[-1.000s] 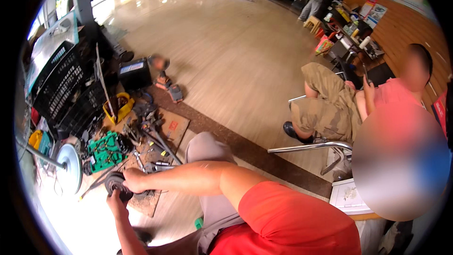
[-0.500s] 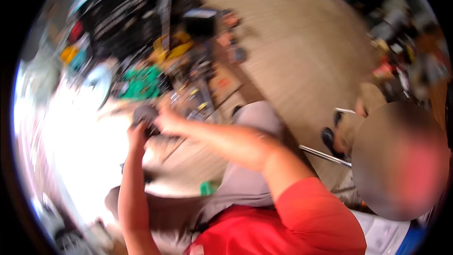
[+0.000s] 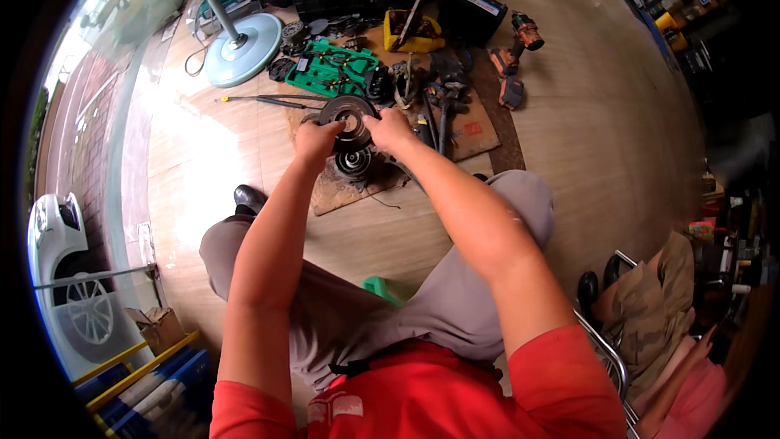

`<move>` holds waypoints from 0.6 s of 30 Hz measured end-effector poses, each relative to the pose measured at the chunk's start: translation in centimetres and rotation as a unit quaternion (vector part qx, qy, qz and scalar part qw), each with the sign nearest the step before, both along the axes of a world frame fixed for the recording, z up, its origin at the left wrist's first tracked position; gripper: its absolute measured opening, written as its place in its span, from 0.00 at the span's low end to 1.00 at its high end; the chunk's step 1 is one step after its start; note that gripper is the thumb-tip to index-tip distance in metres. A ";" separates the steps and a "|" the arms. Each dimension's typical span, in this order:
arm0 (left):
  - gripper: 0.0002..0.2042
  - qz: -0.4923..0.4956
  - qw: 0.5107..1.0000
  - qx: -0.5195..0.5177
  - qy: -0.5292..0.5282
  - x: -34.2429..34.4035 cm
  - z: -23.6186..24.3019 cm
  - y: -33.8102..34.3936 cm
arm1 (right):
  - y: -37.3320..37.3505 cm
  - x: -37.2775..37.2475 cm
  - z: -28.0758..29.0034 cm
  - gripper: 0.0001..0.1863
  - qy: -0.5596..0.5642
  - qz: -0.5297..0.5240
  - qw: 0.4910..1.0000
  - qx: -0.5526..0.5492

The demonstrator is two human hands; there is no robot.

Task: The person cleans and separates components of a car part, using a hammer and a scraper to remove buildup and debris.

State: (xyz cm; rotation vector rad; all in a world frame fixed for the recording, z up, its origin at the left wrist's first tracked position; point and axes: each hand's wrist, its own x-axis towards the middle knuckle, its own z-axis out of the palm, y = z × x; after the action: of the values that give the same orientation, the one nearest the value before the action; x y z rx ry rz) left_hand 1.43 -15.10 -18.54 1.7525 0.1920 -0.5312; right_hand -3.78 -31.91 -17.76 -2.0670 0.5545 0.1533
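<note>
Between my two hands is a dark round metal pulley [image 3: 345, 106] with a hole through its middle. My left hand [image 3: 315, 140] grips its left rim, thumb on the face, and my right hand [image 3: 392, 130] grips the right rim. Just below the pulley, a round dark machine part [image 3: 353, 163] with a ringed face sits on a stained cardboard sheet [image 3: 325, 193]. The pulley overlaps that part's far side, so I cannot tell whether they touch. Both hands are closed, with the fingers under the rim hidden.
Beyond my hands lie an open green tool case [image 3: 325, 69], a yellow bin [image 3: 422, 42], a black battery [image 3: 475, 12] and a cordless drill [image 3: 526, 31]. A fan's round base [image 3: 244, 53] stands far left. At the right sits a person in patterned trousers [image 3: 650, 317].
My view has swung, and the blur is gone. My right hand has shifted from beside the dark round part to the pulley's right rim, with my left on the opposite side.
</note>
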 end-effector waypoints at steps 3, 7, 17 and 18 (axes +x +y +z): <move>0.16 0.019 0.999 0.048 0.018 0.8 -2.9 0.4 | 0.1 1.2 -2.0 0.21 0.075 0.017 0.996 0.043; 0.19 -0.034 0.986 0.165 0.014 0.5 -5.0 1.2 | 1.9 0.1 -4.5 0.25 0.097 -0.043 0.984 0.142; 0.21 -0.137 0.937 0.320 0.022 -0.4 -10.5 0.3 | 2.9 -3.1 -12.6 0.30 0.113 -0.059 0.992 0.007; 0.22 -0.121 0.939 0.319 0.029 -0.6 -10.9 1.3 | 3.6 -2.8 -11.6 0.31 0.141 -0.034 0.989 -0.004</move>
State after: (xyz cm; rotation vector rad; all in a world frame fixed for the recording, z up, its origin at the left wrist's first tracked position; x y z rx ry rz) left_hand 0.88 -13.82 -29.45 2.4152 0.2055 -0.7566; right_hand -6.61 -28.28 -29.31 -2.0442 0.7972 0.4081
